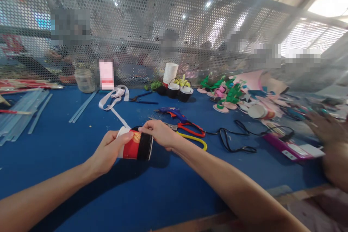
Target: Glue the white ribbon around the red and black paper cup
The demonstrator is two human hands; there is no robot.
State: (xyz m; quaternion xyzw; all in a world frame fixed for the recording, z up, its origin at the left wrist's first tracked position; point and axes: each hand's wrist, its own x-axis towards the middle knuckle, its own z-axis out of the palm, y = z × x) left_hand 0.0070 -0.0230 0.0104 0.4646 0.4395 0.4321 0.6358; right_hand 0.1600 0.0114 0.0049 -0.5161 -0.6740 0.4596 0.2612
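- Paper cup [136,146]: centre of the work, tipped on its side, black end toward 3 o'clock. All clock directions below taken from it. Can't tell if it touches the blue table [168,188].
- Left hand [104,152]: at 9 o'clock, gripping the cup, thumb lying over the red band [130,150] by the gold character.
- Right hand [160,134]: at 2 o'clock, fingers bent, tips on the upper edge of the black band [145,148]. Can't tell if anything is pinched there.
- White ribbon [119,117]: runs off from the cup's upper side toward 11 o'clock, ends in loose loops on the table.
- Pliers [135,98]: 12 o'clock, lying flat.
- Stacked white cups [170,72]: 1 o'clock, behind two small black-and-white buckets [173,90] with wire handles.
- Glue gun [174,111]: 2 o'clock, blue, just beyond the right hand.
- Scissors [181,127]: between 2 and 3 o'clock, red and yellow handles, partly behind the right forearm.
- Green-and-pink craft pieces [232,94]: 2 o'clock, further out.
- Purple power strip [280,146]: 3 o'clock; co-worker's hand [319,127] near it, blurred.
- Translucent sticks [23,116]: between 9 and 10 o'clock, bunched.
- Clear jar [85,81]: 11 o'clock, upright near the mesh panel [136,25].
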